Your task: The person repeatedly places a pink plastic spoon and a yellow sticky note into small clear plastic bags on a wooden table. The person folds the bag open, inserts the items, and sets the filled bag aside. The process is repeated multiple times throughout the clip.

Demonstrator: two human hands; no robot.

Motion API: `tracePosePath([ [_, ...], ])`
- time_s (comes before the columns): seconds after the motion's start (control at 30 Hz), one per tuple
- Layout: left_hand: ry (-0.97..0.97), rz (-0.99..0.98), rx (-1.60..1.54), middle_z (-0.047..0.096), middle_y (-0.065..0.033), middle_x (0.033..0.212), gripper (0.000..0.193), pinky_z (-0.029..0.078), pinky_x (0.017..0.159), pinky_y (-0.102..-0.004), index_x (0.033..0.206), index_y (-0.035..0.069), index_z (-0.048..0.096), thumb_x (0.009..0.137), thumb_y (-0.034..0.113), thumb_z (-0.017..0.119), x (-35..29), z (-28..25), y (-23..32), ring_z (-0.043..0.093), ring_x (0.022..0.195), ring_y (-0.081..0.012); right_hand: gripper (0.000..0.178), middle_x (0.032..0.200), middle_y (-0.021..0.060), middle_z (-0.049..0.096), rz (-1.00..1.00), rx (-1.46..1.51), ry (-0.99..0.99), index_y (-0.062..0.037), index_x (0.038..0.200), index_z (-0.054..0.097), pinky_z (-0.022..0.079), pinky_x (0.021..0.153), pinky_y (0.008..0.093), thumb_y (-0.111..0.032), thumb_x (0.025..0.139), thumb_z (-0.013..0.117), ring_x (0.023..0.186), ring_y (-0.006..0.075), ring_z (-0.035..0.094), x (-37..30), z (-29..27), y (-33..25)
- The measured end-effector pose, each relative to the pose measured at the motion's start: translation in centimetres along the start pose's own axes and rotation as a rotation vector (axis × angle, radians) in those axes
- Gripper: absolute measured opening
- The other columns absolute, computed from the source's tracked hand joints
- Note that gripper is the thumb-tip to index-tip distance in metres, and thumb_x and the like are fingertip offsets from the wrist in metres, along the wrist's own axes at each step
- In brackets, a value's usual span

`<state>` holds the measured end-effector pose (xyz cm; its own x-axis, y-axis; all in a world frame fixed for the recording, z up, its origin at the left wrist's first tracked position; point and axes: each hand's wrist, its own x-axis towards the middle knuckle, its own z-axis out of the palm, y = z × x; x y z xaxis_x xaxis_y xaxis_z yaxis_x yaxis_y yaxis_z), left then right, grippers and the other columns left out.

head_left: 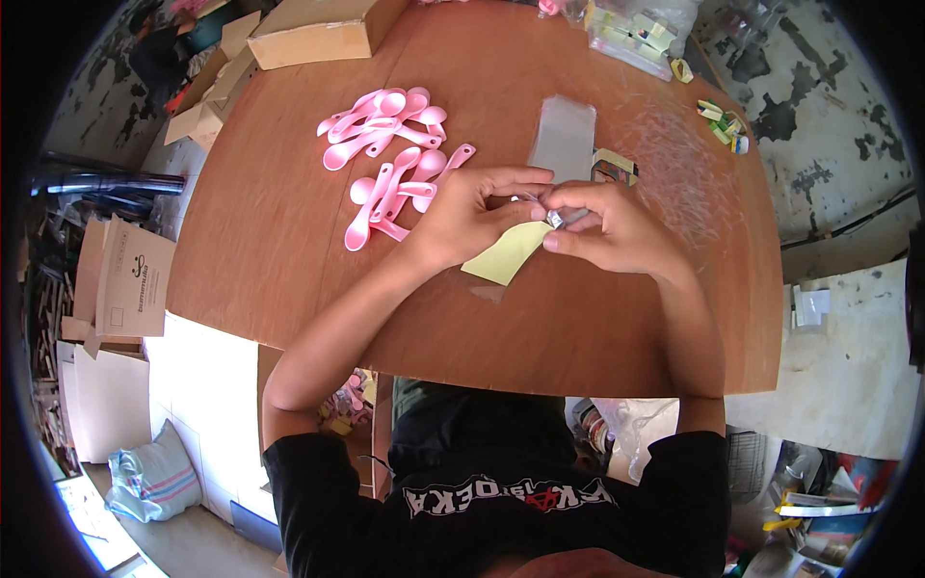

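Both hands meet over the right-centre of the wooden table, fingers bent inward. My left hand [472, 212] pinches with thumb and fingers, and my right hand [621, 226] pinches from the other side. Between their fingertips is a small shiny, silvery piece [554, 220]; its exact kind is too small to tell. A pale yellow paper slip [505, 256] slants down from just below the fingertips, and whether it is held or lies on the table I cannot tell. Left of my left hand lie pink plastic spoons [390, 193] in two loose heaps.
Beyond my hands lie flat clear plastic sleeves [567, 130] and a small printed box [615, 167]. Thin clear plastic strips [679, 164] spread to the right, near small yellow-green rolls [721, 125]. A cardboard box [323, 34] and a plastic container [631, 43] stand along the far edge.
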<state>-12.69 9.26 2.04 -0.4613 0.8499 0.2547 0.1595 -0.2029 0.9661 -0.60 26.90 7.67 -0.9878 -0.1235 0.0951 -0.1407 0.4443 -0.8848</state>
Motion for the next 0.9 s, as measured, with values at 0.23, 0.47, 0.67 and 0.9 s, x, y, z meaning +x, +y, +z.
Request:
tracePosePath([
  [0.23, -0.014, 0.055, 0.098, 0.066, -0.0101, 0.116, 0.050, 0.053, 0.089, -0.0283, 0.133, -0.003, 0.053, 0.088, 0.007, 0.073, -0.2, 0.1, 0.9, 0.064, 0.104, -0.0144, 0.019, 0.088, 0.0092, 0.070, 0.091, -0.160, 0.011, 0.0017, 0.110, 0.058, 0.056, 0.061, 0.0267, -0.004, 0.093, 0.061, 0.064, 0.0142, 0.067, 0.3, 0.2, 1.8],
  [0.47, 0.450, 0.101, -0.037, 0.068, -0.0035, 0.091, 0.032, 0.053, 0.059, -0.0225, 0.118, 0.002, 0.055, 0.090, 0.007, 0.070, 0.9, -1.4, 0.9, 0.064, 0.073, -0.0071, 0.034, 0.097, 0.0133, 0.068, -0.053, 0.214, 0.571, -0.0006, 0.128, 0.048, 0.056, 0.066, 0.0268, -0.010, 0.097, 0.059, 0.078, 0.0125, 0.067, 2.2, 3.2, 3.8],
  [0.67, 0.677, 0.234, -0.264, 0.067, -0.0079, 0.096, 0.037, 0.057, 0.064, -0.0252, 0.119, -0.002, 0.051, 0.088, 0.004, 0.071, 1.1, -3.4, 0.7, 0.067, 0.078, -0.0121, 0.032, 0.096, 0.0128, 0.069, -0.247, -0.376, 0.260, -0.0033, 0.118, 0.059, 0.054, 0.075, 0.0385, -0.009, 0.087, 0.066, 0.087, 0.0316, 0.067, 7.7, 7.6, 5.8],
  [0.9, 0.688, 0.283, -0.278, 0.066, -0.0102, 0.103, 0.051, 0.056, 0.072, -0.0250, 0.129, -0.004, 0.045, 0.087, 0.003, 0.072, 1.6, -3.4, 0.5, 0.067, 0.086, -0.0123, 0.049, 0.107, 0.0104, 0.067, -0.268, -0.307, 0.311, -0.0092, 0.133, 0.048, 0.052, 0.080, 0.0380, -0.017, 0.088, 0.066, 0.095, 0.0285, 0.065, 11.7, 10.4, 6.5],
])
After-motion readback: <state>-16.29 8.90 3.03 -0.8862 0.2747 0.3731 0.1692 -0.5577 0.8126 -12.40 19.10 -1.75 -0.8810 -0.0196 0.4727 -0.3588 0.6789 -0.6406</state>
